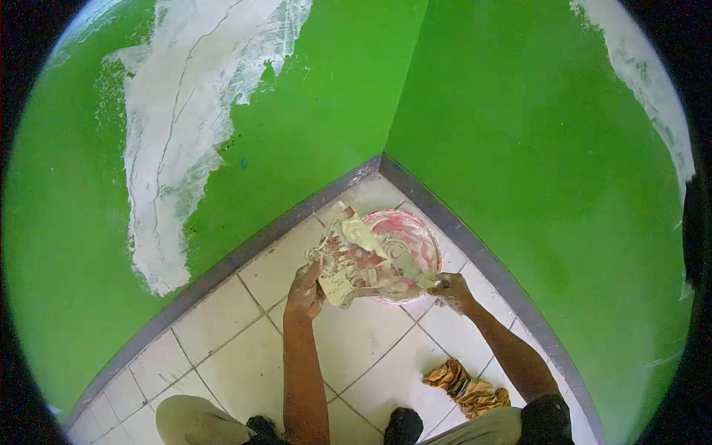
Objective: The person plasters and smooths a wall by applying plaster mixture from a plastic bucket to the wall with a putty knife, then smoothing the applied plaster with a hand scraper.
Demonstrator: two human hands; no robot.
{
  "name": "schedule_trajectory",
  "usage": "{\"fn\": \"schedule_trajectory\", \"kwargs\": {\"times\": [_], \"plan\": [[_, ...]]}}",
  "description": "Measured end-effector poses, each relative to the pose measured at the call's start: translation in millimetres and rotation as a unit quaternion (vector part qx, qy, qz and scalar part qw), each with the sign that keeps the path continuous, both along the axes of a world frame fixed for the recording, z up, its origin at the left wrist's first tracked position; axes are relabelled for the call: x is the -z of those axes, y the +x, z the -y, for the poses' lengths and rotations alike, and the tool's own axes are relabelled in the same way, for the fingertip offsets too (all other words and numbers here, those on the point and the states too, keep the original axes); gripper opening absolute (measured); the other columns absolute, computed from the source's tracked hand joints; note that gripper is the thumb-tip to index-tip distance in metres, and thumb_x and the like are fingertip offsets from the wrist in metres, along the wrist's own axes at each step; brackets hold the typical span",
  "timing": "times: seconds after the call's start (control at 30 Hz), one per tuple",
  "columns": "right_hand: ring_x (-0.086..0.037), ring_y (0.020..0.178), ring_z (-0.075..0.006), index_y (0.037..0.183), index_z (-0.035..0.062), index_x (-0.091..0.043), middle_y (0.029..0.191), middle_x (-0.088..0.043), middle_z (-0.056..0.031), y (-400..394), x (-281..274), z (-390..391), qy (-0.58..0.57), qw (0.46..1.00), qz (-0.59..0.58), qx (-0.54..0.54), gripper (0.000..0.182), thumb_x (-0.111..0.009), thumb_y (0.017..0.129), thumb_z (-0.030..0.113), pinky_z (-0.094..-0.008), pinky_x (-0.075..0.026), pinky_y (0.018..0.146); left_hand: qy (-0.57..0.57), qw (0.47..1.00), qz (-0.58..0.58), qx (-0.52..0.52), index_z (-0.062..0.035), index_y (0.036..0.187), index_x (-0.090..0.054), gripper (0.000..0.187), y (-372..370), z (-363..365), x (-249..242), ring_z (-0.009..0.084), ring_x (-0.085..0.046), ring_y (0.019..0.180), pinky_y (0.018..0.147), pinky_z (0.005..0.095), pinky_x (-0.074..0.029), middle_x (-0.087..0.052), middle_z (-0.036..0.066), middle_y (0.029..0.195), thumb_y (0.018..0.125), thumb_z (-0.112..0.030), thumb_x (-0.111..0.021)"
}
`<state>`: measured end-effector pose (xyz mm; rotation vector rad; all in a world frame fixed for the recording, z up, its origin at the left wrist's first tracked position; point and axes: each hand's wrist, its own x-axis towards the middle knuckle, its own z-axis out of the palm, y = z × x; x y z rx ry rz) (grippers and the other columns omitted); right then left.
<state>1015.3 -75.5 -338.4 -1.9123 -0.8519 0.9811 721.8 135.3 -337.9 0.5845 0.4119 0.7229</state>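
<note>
Clearly the work sits in the corner where two bright green painted walls (334, 111) meet, low over the pale tiled floor (245, 348); the left hand (305, 289) is closed on the lower edge of a flat, putty-smeared board or hawk, cream-coated with reddish patches showing through (348, 259), which it holds tilted up; the right hand (451, 289) is closed around the handle of a small tool, most likely a putty knife (415, 285), though the blade is too smeared and small to make out; just behind both sits a round pink-red plastic basin with whitish paste inside (411, 245), resting on the floor against the grey skirting (475, 252).

As a judgement, the board looks stiff and fairly light, yet loaded with wet paste that makes it heavier on the far side and slippery at the edges; it is best held from beneath or by the clean lower rim, where the left hand has it, and kept from tipping too far lest the paste slide off. The basin would be thin-walled and flexible, messy at the rim, better lifted with two hands.

White filler patches (170, 148) cover part of the left wall; a crumpled yellow-brown rag (467, 389) lies on the tiles near the person's right knee (482, 429).

No brand, label or writing can be read anywhere.
</note>
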Motion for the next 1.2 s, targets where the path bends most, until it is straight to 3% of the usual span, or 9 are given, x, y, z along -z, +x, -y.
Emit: {"fn": "schedule_trajectory", "kwargs": {"times": [0.13,0.2,0.23,0.37,0.43,0.5,0.67,0.93,1.2], "plan": [[-0.055,0.050,-0.0129,0.101,-0.0013,-0.062,0.068,-0.060,-0.0061,14.4,31.1,-0.9,0.040,0.992,0.115,-0.013,0.034,-0.075,0.075,0.016,-0.0261,-0.046,0.044,-0.009,0.999,-0.008,-0.030,-0.0020,0.112,-0.056,0.045,-0.6,-7.6,13.5,0.0159,-0.066,0.084,0.071,0.0286,-0.056,-0.065,0.006,0.099,0.087,-0.038,-0.062],[-0.057,0.049,-0.0154,0.096,-0.0001,-0.063,0.069,-0.062,-0.0079,20.6,33.2,2.6,0.176,0.753,0.629,-0.082,0.030,-0.075,0.074,0.017,-0.0285,-0.047,0.044,-0.009,0.999,0.000,-0.047,-0.0019,0.114,-0.054,0.046,-0.2,-7.8,13.5,0.0155,-0.066,0.085,0.070,0.0278,-0.055,-0.065,0.006,0.101,0.087,-0.039,-0.062],[-0.057,0.049,-0.0154,0.096,-0.0001,-0.063,0.069,-0.062,-0.0079,22.3,34.8,5.6,0.175,0.753,0.629,-0.082,0.030,-0.075,0.074,0.017,-0.0285,-0.047,0.044,-0.004,0.998,0.015,-0.062,-0.0018,0.115,-0.053,0.047,1.7,-6.4,13.4,0.0152,-0.065,0.085,0.069,0.0274,-0.055,-0.064,0.007,0.102,0.087,-0.039,-0.061],[-0.066,0.067,-0.0201,0.095,0.0007,-0.064,0.075,-0.065,-0.0132,8.2,20.2,-2.3,-0.069,0.923,0.377,-0.021,0.026,-0.071,0.077,0.018,-0.0309,-0.054,0.058,-0.019,0.993,0.034,-0.113,-0.0021,0.116,-0.052,0.047,16.5,2.9,0.6,0.0147,-0.065,0.086,0.066,0.0264,-0.054,-0.064,0.007,0.104,0.088,-0.040,-0.061],[-0.067,0.085,-0.0234,0.110,0.0028,-0.062,0.103,-0.066,-0.0131,-10.8,23.8,-15.2,0.012,0.998,-0.017,-0.062,0.034,-0.065,0.080,0.018,-0.0392,-0.054,0.072,-0.036,0.989,0.027,-0.142,-0.0019,0.116,-0.052,0.048,23.2,5.0,3.2,0.0154,-0.065,0.085,0.067,0.0260,-0.054,-0.064,0.007,0.104,0.089,-0.040,-0.060],[-0.064,0.095,-0.0229,0.125,0.0058,-0.054,0.114,-0.062,-0.0115,-59.7,3.5,-31.4,0.132,0.949,-0.277,-0.071,0.045,-0.063,0.081,0.013,-0.0409,-0.053,0.082,-0.046,0.986,0.028,-0.160,-0.0017,0.117,-0.051,0.048,32.3,12.3,3.7,0.0159,-0.065,0.087,0.070,0.0253,-0.054,-0.063,0.008,0.105,0.089,-0.040,-0.060],[-0.057,0.108,-0.0274,0.132,0.0087,-0.044,0.122,-0.055,-0.0134,-137.8,-26.1,-62.7,0.191,0.838,-0.505,-0.074,0.051,-0.060,0.084,0.010,-0.0454,-0.047,0.095,-0.063,0.981,0.060,-0.175,-0.0014,0.122,-0.047,0.053,50.7,32.6,-7.8,0.0192,-0.061,0.098,0.081,0.0318,-0.052,-0.060,0.010,0.113,0.090,-0.043,-0.057],[-0.061,0.100,-0.0293,0.108,0.0010,-0.054,0.108,-0.060,-0.0144,-147.3,-40.9,-97.3,0.198,0.874,-0.421,0.141,0.022,-0.050,0.089,0.010,-0.0499,-0.050,0.087,-0.027,0.991,0.011,-0.131,-0.0016,0.125,-0.045,0.056,36.7,38.6,-31.3,0.0190,-0.058,0.103,0.086,0.0325,-0.049,-0.058,0.008,0.115,0.093,-0.047,-0.050],[-0.062,0.088,-0.0268,0.097,0.0034,-0.059,0.093,-0.063,-0.0136,-27.2,-25.4,-116.6,0.293,0.887,-0.243,0.262,0.029,-0.048,0.085,0.028,-0.0442,-0.055,0.070,-0.036,0.977,0.003,-0.208,0.0012,0.114,-0.052,0.049,5.3,21.4,-38.6,0.0180,-0.061,0.096,0.081,0.0316,-0.052,-0.061,0.009,0.108,0.091,-0.041,-0.057]]}}
